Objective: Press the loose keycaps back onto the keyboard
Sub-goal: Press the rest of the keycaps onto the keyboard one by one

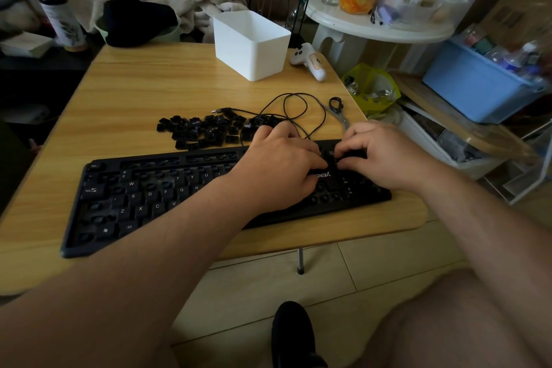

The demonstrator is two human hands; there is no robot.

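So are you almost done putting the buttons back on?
Not yet. Some letter keys sit on the keyboard already. Both hands, left hand and right hand, are working a keycap at its right end. A pile of loose keycaps still waits.

Tabletop (143,81): light wood, rounded corners.
Near edge: black keyboard (143,200).
Middle: heap of loose keycaps (203,130), coiled black cable (298,110).
Far edge: white bin (251,45), white handheld device (307,61).
Right edge: scissors (339,112).
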